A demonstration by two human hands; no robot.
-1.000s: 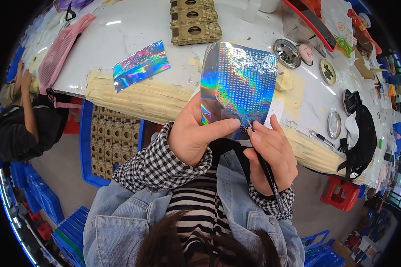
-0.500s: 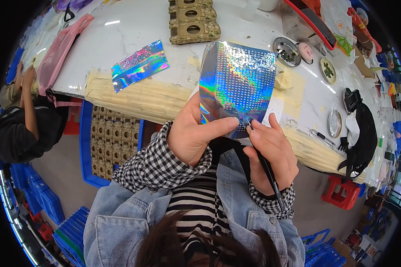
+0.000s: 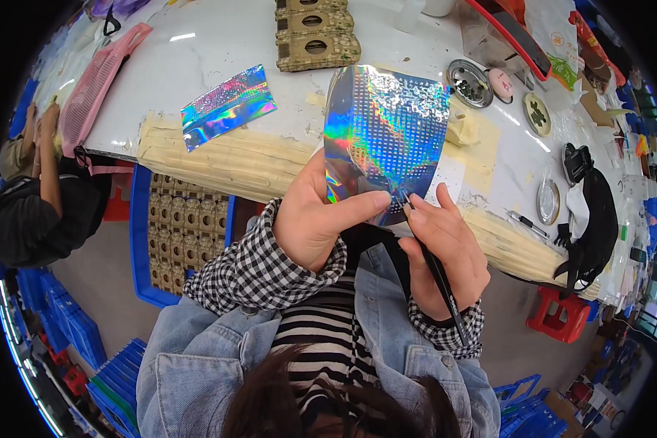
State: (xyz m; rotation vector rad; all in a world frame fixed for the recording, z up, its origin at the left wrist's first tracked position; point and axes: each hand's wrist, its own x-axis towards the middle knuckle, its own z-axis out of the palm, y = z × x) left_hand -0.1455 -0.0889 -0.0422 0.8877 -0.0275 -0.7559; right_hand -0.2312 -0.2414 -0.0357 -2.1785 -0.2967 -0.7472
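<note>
In my left hand [image 3: 321,215] is a shiny holographic sheet [image 3: 387,128] covered in rows of tiny squares. The thumb presses on its lower front while the other fingers are behind it. My right hand [image 3: 449,252] grips black tweezers [image 3: 439,281], their tips touching or very near the sheet's lower edge beside my left thumb. Whether the tips pinch anything is too small to tell. A second, smaller holographic piece [image 3: 230,107] lies on the white table to the left. Camouflage-patterned pieces with round holes [image 3: 317,51] lie in a row at the far middle.
Below the table's taped front edge [image 3: 212,164], a blue crate [image 3: 140,241] holds several similar camouflage pieces. Small metal dishes [image 3: 471,84], a pen [image 3: 527,224] and a black strap bundle [image 3: 595,226] lie on the right. Another person's arm [image 3: 50,168] shows at far left, near a pink mesh bag [image 3: 98,91].
The sheet has tilted slightly, so its reflections and lower right edge look different. Both hands keep nearly the same place and grip.
</note>
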